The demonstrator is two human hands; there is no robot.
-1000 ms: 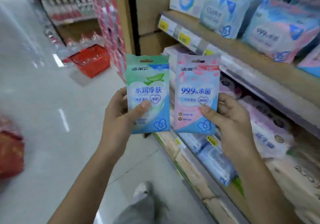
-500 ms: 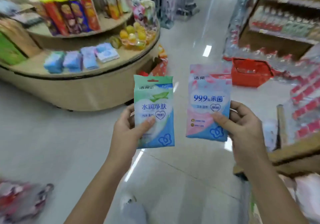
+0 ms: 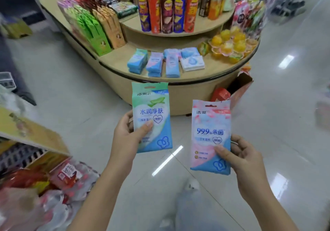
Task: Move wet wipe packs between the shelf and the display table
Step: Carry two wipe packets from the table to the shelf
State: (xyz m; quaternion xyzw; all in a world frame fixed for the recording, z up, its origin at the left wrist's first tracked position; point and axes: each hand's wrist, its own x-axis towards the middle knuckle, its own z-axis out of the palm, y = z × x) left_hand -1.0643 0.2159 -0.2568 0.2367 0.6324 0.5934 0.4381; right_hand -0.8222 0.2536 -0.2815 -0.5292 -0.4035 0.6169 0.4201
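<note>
L hand (image 3: 128, 136) grips green pack (image 3: 151, 116) at its lower left edge, thumb across the front, fingers behind. Pack is upright, label toward cam. R hand (image 3: 244, 159) grips pink pack (image 3: 210, 138) at its lower right corner, thumb on front, fingers curled behind. Also upright, sits a bit lower than the green one. Packs are apart, not touching, w/ floor (image 3: 267, 123) showing btwn them.

Beyond both grips is the table (image 3: 187, 95), round & tiered. On its lower tier, past the green pack, are stacks (image 3: 154, 64) of wipe packs in a row, blue/pink/white. R of the stacks are jelly cups (image 3: 230, 47); L of them, boxes (image 3: 96, 27) in leaning rows. Upper tier has cans (image 3: 168, 11) standing side by side.

Below the grips, btwn forearms, is a shoe (image 3: 192, 186), blurred. Out past L forearm is a shelf (image 3: 32, 132) edge w/ bagged goods under it, too blurred to tell apart.
</note>
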